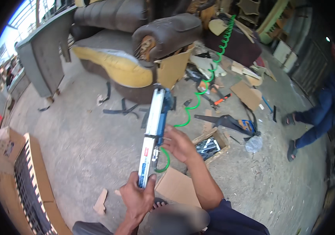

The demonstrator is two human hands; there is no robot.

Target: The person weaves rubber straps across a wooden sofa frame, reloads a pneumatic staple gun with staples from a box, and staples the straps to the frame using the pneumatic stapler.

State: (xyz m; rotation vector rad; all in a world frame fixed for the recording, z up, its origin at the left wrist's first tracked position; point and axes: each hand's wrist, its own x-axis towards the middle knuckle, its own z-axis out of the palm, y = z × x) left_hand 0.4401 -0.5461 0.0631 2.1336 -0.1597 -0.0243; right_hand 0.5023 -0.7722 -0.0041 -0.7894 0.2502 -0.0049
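Pointing toward sofa (112, 66), long axis leaning slightly right: air tool (152, 135), blue body (162, 122), silver-white bar (155, 113), green hose (169, 159) alongside. Held above floor (89, 145); left hand (138, 196) gripping near end, right hand (180, 145) at side, fingertips' grip unclear.

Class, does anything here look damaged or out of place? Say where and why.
The brown sofa looks damaged: yellow foam lies bare along the front, and its armrest has a ragged opening. Cardboard scraps and a handsaw lie loose on the floor, which looks untidy. The tool in the left hand shows no clear damage.
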